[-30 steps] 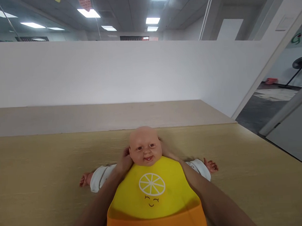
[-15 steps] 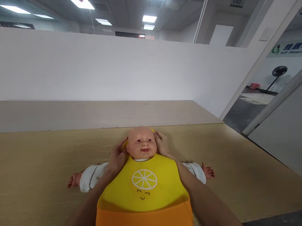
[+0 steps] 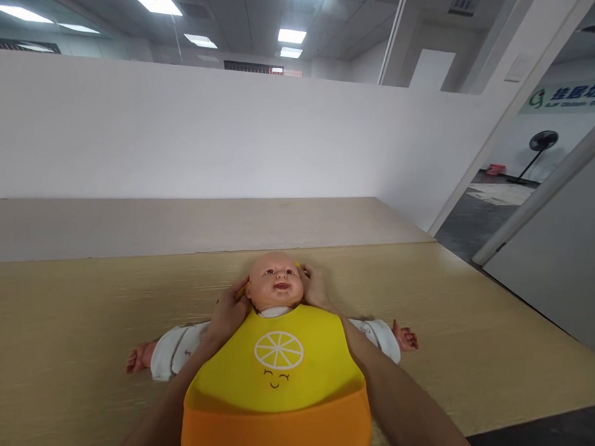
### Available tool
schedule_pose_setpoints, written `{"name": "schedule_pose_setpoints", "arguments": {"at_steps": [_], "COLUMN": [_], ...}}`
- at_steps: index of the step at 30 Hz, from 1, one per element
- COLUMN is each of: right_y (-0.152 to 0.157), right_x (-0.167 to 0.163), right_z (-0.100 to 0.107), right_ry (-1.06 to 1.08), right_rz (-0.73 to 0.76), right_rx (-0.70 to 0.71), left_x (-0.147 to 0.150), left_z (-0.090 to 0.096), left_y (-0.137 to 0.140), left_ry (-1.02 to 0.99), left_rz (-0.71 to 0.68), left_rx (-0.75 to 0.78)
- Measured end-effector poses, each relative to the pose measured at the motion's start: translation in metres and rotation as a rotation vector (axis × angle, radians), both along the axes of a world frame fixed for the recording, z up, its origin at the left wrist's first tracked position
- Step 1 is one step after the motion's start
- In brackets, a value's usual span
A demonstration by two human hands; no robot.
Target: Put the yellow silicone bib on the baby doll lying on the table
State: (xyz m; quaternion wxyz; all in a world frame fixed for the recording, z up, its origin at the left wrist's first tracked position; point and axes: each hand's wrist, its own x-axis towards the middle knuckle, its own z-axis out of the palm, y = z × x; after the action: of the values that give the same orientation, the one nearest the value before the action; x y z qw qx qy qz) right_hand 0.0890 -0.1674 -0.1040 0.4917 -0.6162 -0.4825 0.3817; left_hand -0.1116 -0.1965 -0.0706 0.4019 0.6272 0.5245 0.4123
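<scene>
A baby doll (image 3: 275,286) lies on its back on the wooden table, its arms in white sleeves stretched to both sides. Over its chest is a yellow silicone bib (image 3: 280,388) with an orange pocket and a printed lemon slice. My left hand (image 3: 231,309) is closed on one yellow neck strap of the bib, beside the doll's head. On the head's other side my right hand (image 3: 316,288) has its fingers curled at the other strap, of which only a small yellow bit shows. The straps' ends are hidden behind the head.
The wooden table (image 3: 84,304) meets a paler board (image 3: 179,225) and a white wall (image 3: 200,135) at the back. To the right are a doorway and a grey door (image 3: 560,251). Beyond stand a black fan (image 3: 543,141) and a red container (image 3: 495,169) on the floor.
The doll's head has tilted back a little, with its chin raised. Both hands stay at its sides, and less of the yellow straps shows. The whole view has shifted slightly.
</scene>
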Motion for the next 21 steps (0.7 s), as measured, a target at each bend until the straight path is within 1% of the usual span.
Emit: {"name": "schedule_pose_setpoints", "arguments": {"at_steps": [2, 4, 7, 9, 12, 15, 18, 21], "right_y": [-0.004, -0.007, -0.009, -0.012, -0.025, -0.050, -0.079, -0.099], "right_x": [0.000, 0.001, 0.007, 0.013, 0.022, 0.023, 0.015, 0.000], "right_z": [0.006, 0.014, 0.028, 0.040, 0.064, 0.091, 0.113, 0.124], "right_ry": [-0.017, -0.046, -0.114, -0.111, 0.001, 0.066, 0.069, 0.055], "right_rz": [0.007, -0.018, -0.117, -0.163, -0.146, -0.034, 0.161, 0.346], "right_rx": [-0.013, 0.006, 0.105, 0.191, 0.263, 0.291, 0.330, 0.361], "left_x": [-0.001, -0.004, -0.011, -0.016, -0.021, -0.019, -0.010, -0.001], "left_z": [0.003, 0.007, 0.014, 0.018, 0.028, 0.043, 0.061, 0.075], "left_y": [-0.001, -0.004, -0.006, -0.007, -0.009, -0.017, -0.029, -0.043], "left_ry": [0.028, 0.077, 0.145, 0.100, -0.071, -0.155, -0.102, -0.050], "left_rz": [0.000, 0.025, 0.112, 0.175, 0.204, 0.148, 0.056, -0.046], "left_rx": [0.005, 0.001, 0.006, 0.032, 0.085, 0.170, 0.218, 0.217]}}
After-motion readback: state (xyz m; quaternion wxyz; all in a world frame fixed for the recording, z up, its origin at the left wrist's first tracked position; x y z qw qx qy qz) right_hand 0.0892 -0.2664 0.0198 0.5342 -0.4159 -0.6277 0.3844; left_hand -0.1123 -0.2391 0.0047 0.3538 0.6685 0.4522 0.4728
